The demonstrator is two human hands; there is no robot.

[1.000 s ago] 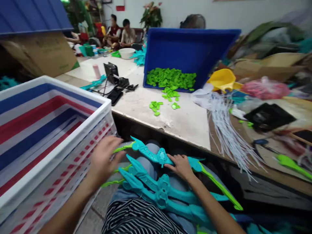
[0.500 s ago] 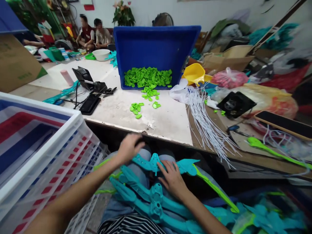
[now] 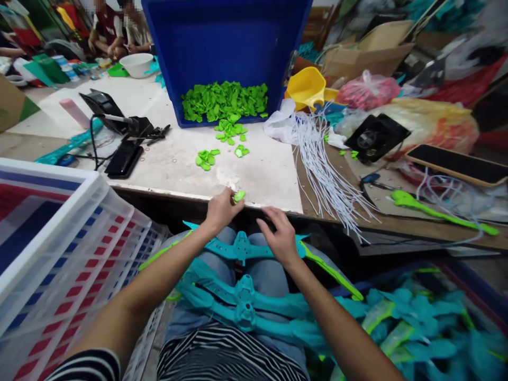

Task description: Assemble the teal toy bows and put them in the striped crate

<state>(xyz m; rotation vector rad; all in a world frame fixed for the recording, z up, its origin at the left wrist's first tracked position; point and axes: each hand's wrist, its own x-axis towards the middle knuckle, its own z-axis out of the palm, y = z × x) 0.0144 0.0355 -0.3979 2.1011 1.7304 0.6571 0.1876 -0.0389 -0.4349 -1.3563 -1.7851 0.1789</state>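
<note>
My left hand (image 3: 222,210) pinches a small flat green plastic piece (image 3: 239,196) at the front edge of the table. To its right, my right hand (image 3: 281,235) hovers above my lap with the fingers apart and nothing in them. Under both hands a turquoise plastic bow-shaped part (image 3: 241,247) with green ends lies across my thighs. Two more turquoise bow-shaped parts (image 3: 244,288) rest closer to my body. Small groups of loose green pieces (image 3: 205,159) lie on the white tabletop (image 3: 262,164).
A tipped blue bin (image 3: 230,47) holds a heap of green pieces. White cords (image 3: 325,169) hang over the table edge on the right. A white plastic crate (image 3: 99,222) stands at my left. Turquoise and green parts (image 3: 416,323) are piled at my right. A phone (image 3: 456,164) lies right.
My left hand has moved forward from above the lap to the table edge and taken hold of a green piece. My right hand has lifted off the turquoise part. The view has tilted down.
</note>
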